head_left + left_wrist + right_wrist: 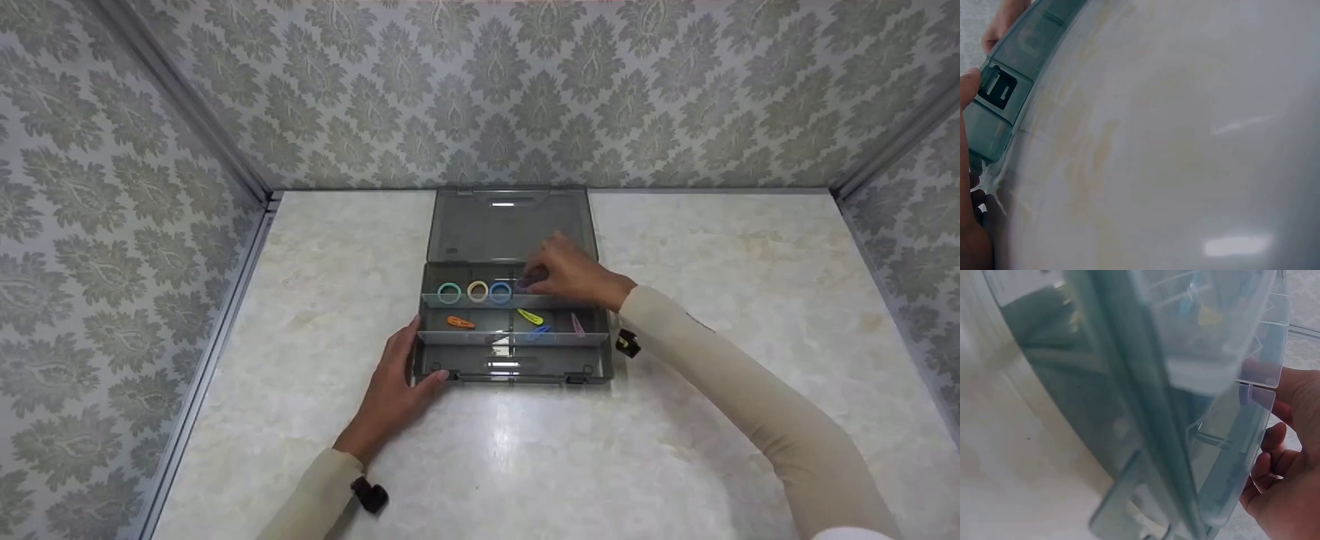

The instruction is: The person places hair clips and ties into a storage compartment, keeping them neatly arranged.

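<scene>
A grey see-through divided box (517, 381) lies with its lid (510, 225) folded back. My left hand (394, 382) holds the box's front left corner, thumb on the front edge and fingers along the side. Over the back row, my right hand (566, 270) pinches a purple hair tie (523, 286), mostly covered by the fingers. Left of it in that row stand a blue hair tie (500, 284), a cream one and a green one (440, 292). The middle row holds an orange hair clip (460, 322), a yellow-green clip (530, 316), a blue clip (538, 332) and a pink clip (577, 324).
The box sits on a pale marbled table (315, 277), its lid reaching the back edge by the patterned wall (495, 97). Thin clear dividers (450, 337) stand between the rows. Patterned panels also flank the table on both sides.
</scene>
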`<move>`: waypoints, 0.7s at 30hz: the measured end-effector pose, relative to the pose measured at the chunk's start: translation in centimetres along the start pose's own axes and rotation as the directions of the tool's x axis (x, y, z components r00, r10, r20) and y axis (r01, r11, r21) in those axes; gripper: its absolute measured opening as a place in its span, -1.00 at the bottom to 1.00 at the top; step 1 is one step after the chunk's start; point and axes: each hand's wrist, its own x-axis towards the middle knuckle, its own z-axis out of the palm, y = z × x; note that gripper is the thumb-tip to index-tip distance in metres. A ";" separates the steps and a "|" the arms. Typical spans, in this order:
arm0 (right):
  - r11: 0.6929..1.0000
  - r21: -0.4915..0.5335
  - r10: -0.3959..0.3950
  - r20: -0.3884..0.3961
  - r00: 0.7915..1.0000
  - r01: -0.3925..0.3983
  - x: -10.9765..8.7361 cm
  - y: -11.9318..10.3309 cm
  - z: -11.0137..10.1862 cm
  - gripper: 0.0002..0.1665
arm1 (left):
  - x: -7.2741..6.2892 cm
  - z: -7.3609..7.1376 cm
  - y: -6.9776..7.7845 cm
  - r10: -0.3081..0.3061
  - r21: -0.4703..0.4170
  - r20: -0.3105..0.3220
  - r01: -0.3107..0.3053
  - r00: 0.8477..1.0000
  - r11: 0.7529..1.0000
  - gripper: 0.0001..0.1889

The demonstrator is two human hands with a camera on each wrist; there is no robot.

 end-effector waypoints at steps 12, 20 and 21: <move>0.971 -0.237 -0.041 0.010 0.999 0.042 0.6 -0.5 0.4 -0.73 | 0.0 0.1 -0.1 0.011 0.020 -0.001 -0.011 1.000 1.000 0.08; 0.983 -0.179 -0.031 0.001 1.000 0.031 0.5 0.0 0.4 -0.63 | 0.0 0.0 -0.2 0.010 0.007 0.002 -0.010 1.000 1.000 0.09; 0.990 -0.139 -0.035 -0.008 0.999 0.034 0.4 0.2 0.4 -0.64 | 0.0 0.0 -0.2 0.008 0.007 0.002 -0.008 1.000 1.000 0.09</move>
